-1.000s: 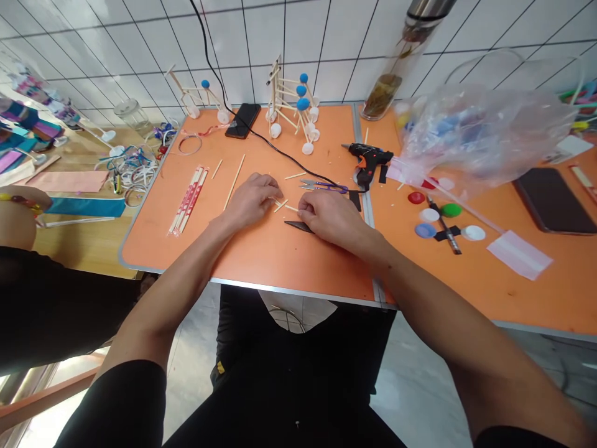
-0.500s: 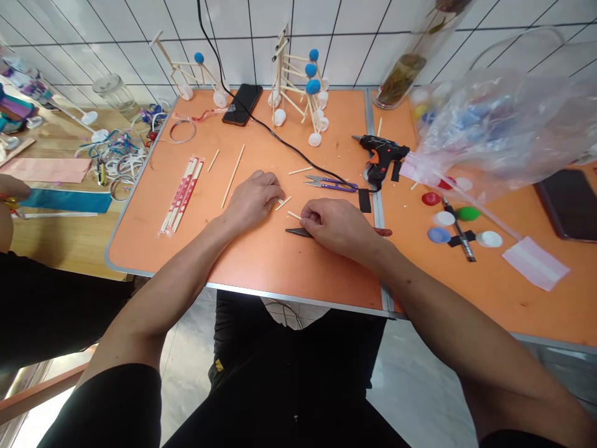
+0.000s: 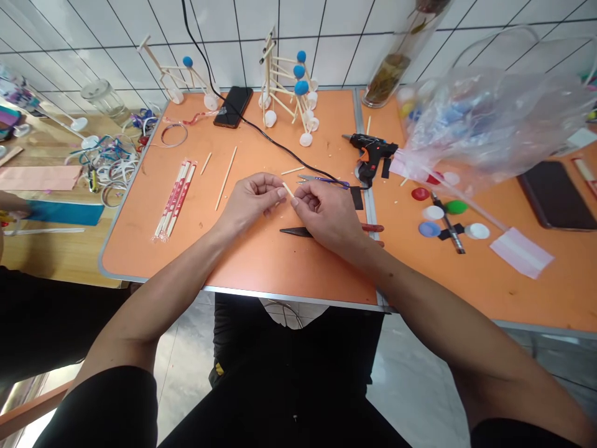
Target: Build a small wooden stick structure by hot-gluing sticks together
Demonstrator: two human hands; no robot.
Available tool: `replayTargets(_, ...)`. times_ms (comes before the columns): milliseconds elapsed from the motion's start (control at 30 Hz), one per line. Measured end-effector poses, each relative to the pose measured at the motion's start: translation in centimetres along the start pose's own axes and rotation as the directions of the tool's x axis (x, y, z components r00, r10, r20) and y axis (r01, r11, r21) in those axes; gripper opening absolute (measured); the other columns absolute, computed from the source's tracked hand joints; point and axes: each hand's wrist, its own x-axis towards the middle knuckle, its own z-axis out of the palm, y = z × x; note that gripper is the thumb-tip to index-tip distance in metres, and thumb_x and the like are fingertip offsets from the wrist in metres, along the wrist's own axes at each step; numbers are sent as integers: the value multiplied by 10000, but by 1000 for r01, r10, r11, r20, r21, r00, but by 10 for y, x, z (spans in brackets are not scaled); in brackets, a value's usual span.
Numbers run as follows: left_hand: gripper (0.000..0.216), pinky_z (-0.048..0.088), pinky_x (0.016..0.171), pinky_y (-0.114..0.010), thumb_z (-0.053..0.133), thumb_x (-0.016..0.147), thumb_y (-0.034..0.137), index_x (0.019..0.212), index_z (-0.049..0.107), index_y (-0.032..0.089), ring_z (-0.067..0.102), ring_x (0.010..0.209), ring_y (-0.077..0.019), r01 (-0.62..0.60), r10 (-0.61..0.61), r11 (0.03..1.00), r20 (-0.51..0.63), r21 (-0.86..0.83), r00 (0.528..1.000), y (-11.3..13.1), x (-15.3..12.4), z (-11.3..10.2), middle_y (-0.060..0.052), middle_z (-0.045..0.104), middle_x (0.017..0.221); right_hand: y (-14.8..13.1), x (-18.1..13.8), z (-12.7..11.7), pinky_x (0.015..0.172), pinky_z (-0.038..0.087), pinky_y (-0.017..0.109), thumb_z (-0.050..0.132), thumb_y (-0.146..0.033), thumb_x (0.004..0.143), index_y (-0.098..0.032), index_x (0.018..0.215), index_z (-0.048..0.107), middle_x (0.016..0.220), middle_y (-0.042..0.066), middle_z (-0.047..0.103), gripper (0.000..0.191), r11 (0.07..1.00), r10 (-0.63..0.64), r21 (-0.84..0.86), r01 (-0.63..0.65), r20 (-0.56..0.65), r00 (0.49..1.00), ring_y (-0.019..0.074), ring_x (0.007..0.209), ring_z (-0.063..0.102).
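A short wooden stick is raised above the orange table, between my two hands. My right hand pinches its lower end between thumb and fingers. Thumb and fingertips of my left hand close at the stick's upper end; whether they hold a second piece is hidden. Dark-jawed pliers with red handles lie under my right hand, partly covered. Just behind the hands are purple-handled thread snips and a loose stick piece. More sticks lie left of my left hand.
Wrapped chopsticks lie at left. Stick frames with blue balls and a phone stand or lie behind. A corded glue gun, bottle caps and a plastic bag are right. Another person's hand shows far left.
Both hands have lifted slightly and come together. The short stick in my right hand now points up toward my left fingertips. Stick pieces by my left fingers no longer show on the table.
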Motion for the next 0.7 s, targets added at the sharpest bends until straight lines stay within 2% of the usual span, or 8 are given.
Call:
replayTargets(167, 580, 467, 495, -218, 1135, 609, 571, 823, 764, 180, 563, 523, -78, 30, -29, 993, 11, -117, 1000, 1, -3, 11, -11, 760, 733, -4, -2, 5, 744, 458, 373, 682, -282, 1044, -244, 904, 664, 851, 23, 760, 146, 1000, -18, 0, 18, 13, 1000, 201, 767, 648)
replayTargets(267, 489, 504, 522, -200, 1091, 699, 503, 827, 735, 193, 623, 555, -86, 11, -18, 990, -46, -140, 999, 3, -2, 7, -22, 796, 769, -6, 6, -12, 793, 490, 379, 668, -321, 1074, -245, 933, 681, 937, 44, 800, 161, 999, 15, -47, -10, 97, 995, 225, 849, 699)
replayTargets(300, 444, 512, 529, -195, 1060, 745, 461, 827, 712, 197, 652, 574, -92, 13, -23, 989, -65, -148, 998, 4, -2, 6, -31, 815, 798, -2, 10, -23, 814, 498, 387, 669, -318, 1074, -248, 961, 692, 970, 52, 811, 135, 996, 43, -82, -36, 90, 995, 239, 882, 714)
replayTargets(367, 365, 510, 520, -186, 985, 829, 376, 839, 663, 206, 695, 587, -105, 34, -51, 986, -100, -163, 994, 7, -2, 3, -38, 836, 829, 15, 21, -49, 868, 507, 416, 691, -280, 1052, -257, 1006, 704, 982, 69, 802, 53, 974, 113, -191, -121, -51, 992, 277, 927, 720)
replayTargets(433, 323, 504, 500, -187, 933, 893, 331, 871, 631, 217, 705, 562, -115, 55, -78, 984, -129, -171, 989, 9, 0, 0, -23, 824, 798, 41, 31, -77, 926, 505, 447, 696, -232, 1024, -272, 1020, 682, 951, 75, 761, 43, 936, 176, -254, -246, -267, 947, 311, 971, 705)
replayTargets(467, 318, 502, 492, -189, 923, 916, 326, 888, 624, 223, 702, 546, -117, 55, -81, 983, -146, -173, 986, 10, 1, -1, -10, 809, 772, 55, 35, -88, 946, 506, 454, 702, -231, 1021, -279, 1020, 661, 952, 82, 745, 63, 922, 215, -247, -298, -314, 925, 323, 1010, 694)
replayTargets(567, 323, 487, 469, -188, 932, 951, 345, 921, 631, 232, 667, 500, -108, 15, -51, 984, -198, -176, 979, 12, 5, -4, 18, 774, 727, 87, 42, -106, 949, 495, 464, 772, -269, 981, -282, 1007, 576, 963, 107, 713, 198, 881, 342, -202, -427, -353, 871, 328, 1032, 644)
replayTargets(700, 236, 481, 482, -176, 932, 964, 308, 924, 721, 208, 627, 509, -78, -28, -9, 986, -220, -163, 975, 13, 9, -7, 0, 795, 765, 93, 50, -96, 972, 487, 472, 849, -326, 945, -272, 1036, 498, 1069, 144, 710, 367, 845, 407, -217, -488, -330, 852, 330, 1097, 651)
